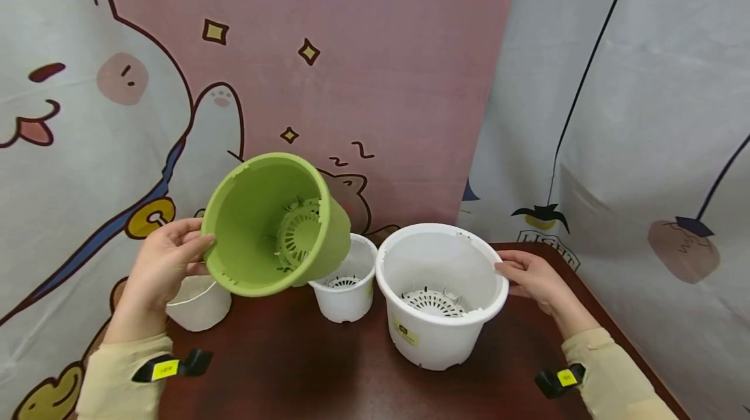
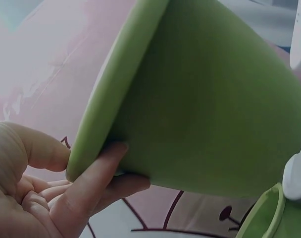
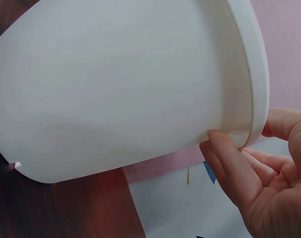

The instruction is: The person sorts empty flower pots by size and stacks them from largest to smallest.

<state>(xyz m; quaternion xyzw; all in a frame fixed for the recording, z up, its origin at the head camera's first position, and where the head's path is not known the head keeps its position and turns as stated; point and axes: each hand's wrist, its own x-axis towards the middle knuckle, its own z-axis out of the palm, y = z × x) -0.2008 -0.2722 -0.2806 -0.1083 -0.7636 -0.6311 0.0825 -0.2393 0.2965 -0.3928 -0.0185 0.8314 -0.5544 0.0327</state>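
My left hand [image 1: 166,262] pinches the rim of a large green plastic flowerpot [image 1: 336,238], thumb on one side and fingers underneath. That pot is raised above the table, tipped so its mouth faces me and its slotted bottom shows inside. At the right, my right hand [image 1: 536,280] pinches the rim of a large white flowerpot [image 1: 436,342], which stands about upright with a yellowish label on its front. In the right wrist view, the thumb and fingers [image 3: 229,163] grip the white rim from both sides.
Between the large pots stands a smaller white flowerpot [image 1: 346,303], partly hidden by the green one. A white container [image 1: 202,308] is at the left. The left wrist view shows another green pot [image 2: 262,218]. The dark red table [image 1: 281,368] meets patterned cloth [image 1: 398,68] behind.
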